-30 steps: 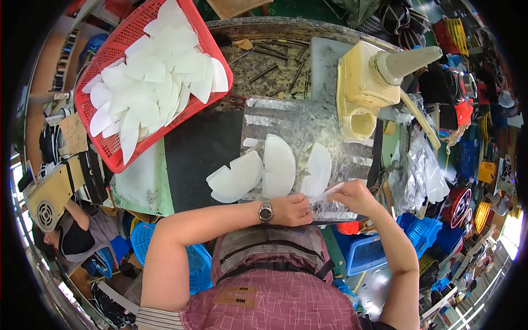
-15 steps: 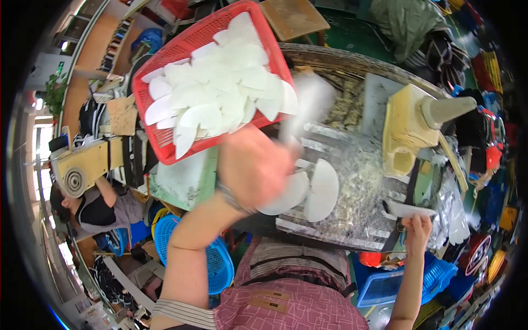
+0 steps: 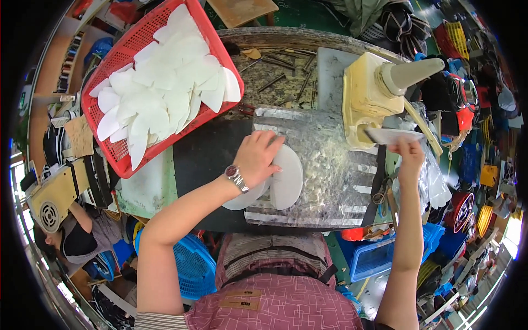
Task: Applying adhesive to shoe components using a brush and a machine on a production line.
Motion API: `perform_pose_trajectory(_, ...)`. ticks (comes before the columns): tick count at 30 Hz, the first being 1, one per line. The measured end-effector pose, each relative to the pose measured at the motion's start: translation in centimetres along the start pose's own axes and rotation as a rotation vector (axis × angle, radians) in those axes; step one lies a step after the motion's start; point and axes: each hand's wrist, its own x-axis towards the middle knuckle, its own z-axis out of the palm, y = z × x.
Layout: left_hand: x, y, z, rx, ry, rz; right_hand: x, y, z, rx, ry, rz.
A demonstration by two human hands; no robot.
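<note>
My left hand [image 3: 257,161], with a watch at the wrist, lies palm down with its fingers apart over white half-round pieces. One white piece [image 3: 289,179] lies under the fingers, and another [image 3: 242,199] shows partly below the wrist. My right hand [image 3: 408,155] grips a flat white tool with a dark tip [image 3: 393,136]; its exact kind is hard to make out. The tip is at the round opening of a yellowed glue pot [image 3: 356,118], which has a pale cone-shaped spout. Between my hands is a glue-stained board [image 3: 330,176] with pale strips along its sides.
A red plastic basket [image 3: 226,55] heaped with white cut pieces [image 3: 165,82] stands at the back left. Thin metal rods [image 3: 272,82] lie in the trough behind the board. Blue baskets [image 3: 192,264] are below the table. Another person [image 3: 91,231] works at the far left.
My left hand has come down from a blurred sweep near the basket onto the white pieces. My right hand has brought the tool up to the glue pot. The view has shifted rightward.
</note>
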Motion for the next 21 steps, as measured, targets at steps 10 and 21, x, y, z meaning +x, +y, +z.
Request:
perform_pose_trajectory(10,1.2,-0.9,2.5,0.031,-0.129,-0.042,-8.0,-2.8,9.7,-0.108,-0.831,-0.031)
perform_pose_trajectory(21,2.9,-2.7,2.6,-0.188,-0.247,-0.255,-8.1,-0.9,11.0,-0.12,-0.583,-0.099)
